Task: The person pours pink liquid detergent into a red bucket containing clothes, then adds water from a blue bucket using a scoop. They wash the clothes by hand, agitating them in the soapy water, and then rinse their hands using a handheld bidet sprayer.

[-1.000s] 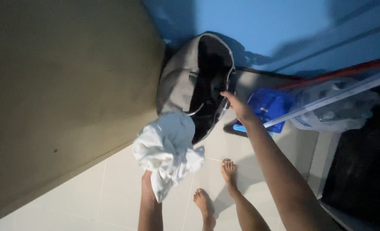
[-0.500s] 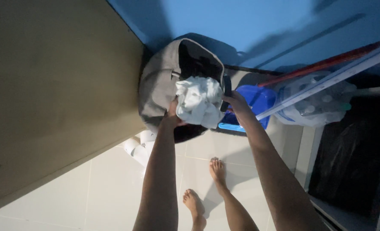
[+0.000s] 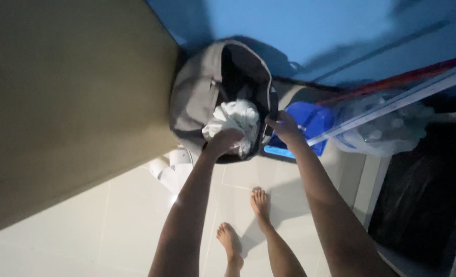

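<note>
From my head camera, my left hand (image 3: 224,142) is curled shut over the bundle of white cloth (image 3: 234,122), pressing it into the open mouth of the grey fabric hamper (image 3: 200,95). My right hand (image 3: 284,128) has its grip closed on the hamper's dark rim, fingers wrapped round the edge beside the cloth. The hamper stands on the tiled floor (image 3: 130,225), in the corner where the beige panel (image 3: 69,102) meets the blue wall (image 3: 289,25). A blue dustpan (image 3: 310,123) lies just beside my right hand.

Half a second ago the cloth sat higher, bulging above the rim; now it lies lower inside, with my left hand on top of it.
</note>
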